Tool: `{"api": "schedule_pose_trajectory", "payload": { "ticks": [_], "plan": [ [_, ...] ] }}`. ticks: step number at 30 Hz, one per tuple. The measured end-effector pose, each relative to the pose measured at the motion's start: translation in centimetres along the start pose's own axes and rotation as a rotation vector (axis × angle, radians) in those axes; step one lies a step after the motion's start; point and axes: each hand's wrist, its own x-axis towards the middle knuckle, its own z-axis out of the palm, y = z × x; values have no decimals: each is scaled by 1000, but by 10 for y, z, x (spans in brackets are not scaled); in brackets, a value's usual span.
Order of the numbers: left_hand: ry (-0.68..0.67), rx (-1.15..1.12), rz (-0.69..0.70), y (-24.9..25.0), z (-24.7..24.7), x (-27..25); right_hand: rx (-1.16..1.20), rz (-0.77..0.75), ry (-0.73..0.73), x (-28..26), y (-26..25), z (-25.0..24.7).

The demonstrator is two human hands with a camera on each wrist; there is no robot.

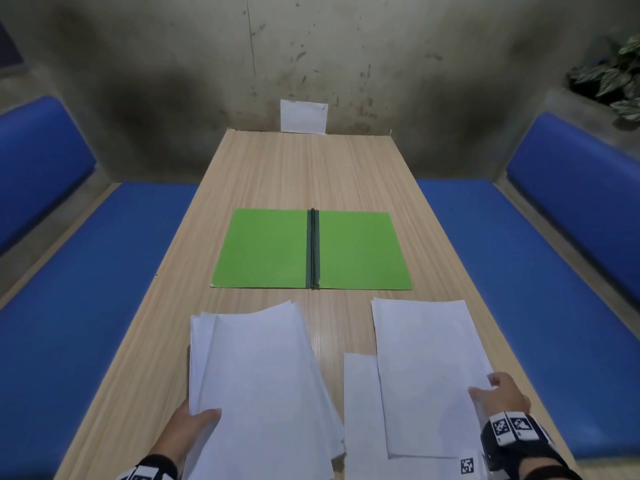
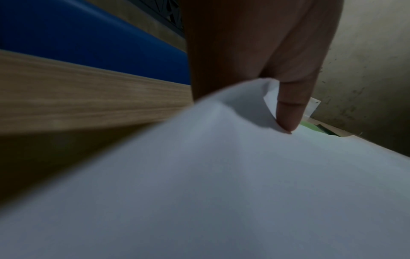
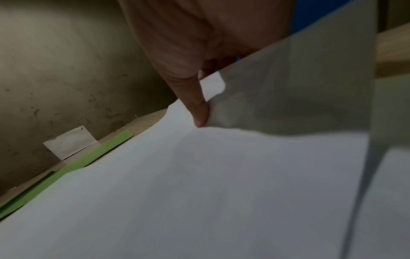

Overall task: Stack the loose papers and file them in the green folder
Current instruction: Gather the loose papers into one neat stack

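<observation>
Left hand (image 1: 188,432) grip closed on the near left corner of the left paper stack (image 1: 256,382), thumb on top, remaining fingers hidden beneath the sheets. Right hand (image 1: 502,398) grip pinching the near right edge of the right sheet (image 1: 427,372), thumb (image 3: 200,112) pressed on the upper face with the corner curled up beside it; fingers under the sheet not visible. In the left wrist view, thumb (image 2: 288,112) likewise pressed onto the top sheet, paper buckled at the contact.

Left paper stack with long axis running away from the person, tilted slightly to the right; sheets fanned, edges not flush, far corners staggered. Right sheet with long axis also running away, nearly square to the bench (image 1: 298,171) edges, overlapping a lower sheet (image 1: 362,410) that protrudes at its near left. Printed marker square (image 1: 467,466) at the near right corner of the lower paper.

Green folder (image 1: 311,249) lying open and flat at mid-bench, beyond both paper groups and apart from them; dark spine (image 1: 312,247) aligned with the bench's long axis, one cover spread to each side. Strip of bare bench between the two paper groups, more beyond the folder up to the wall. White card (image 1: 303,116) on the wall at the far end. Blue seats (image 1: 104,271) along both long sides of the bench. Potted plant (image 1: 613,77) at far right.
</observation>
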Motion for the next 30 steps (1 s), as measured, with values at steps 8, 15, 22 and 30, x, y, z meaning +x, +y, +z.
{"api": "schedule_pose_trajectory", "payload": {
  "ticks": [8,15,22,30],
  "plan": [
    [9,-17,-12,-3,-1,3,234,-327,-60,2,-25,-35],
    [-1,-39,-18,-6,0,6,577,-449,-266,2,-62,-80],
    [-15,-34,-16,-8,0,7,30,-528,-465,8,-83,-49],
    [-12,-44,3,-6,1,5,-470,-581,-304,13,-48,19]
  ]
}}
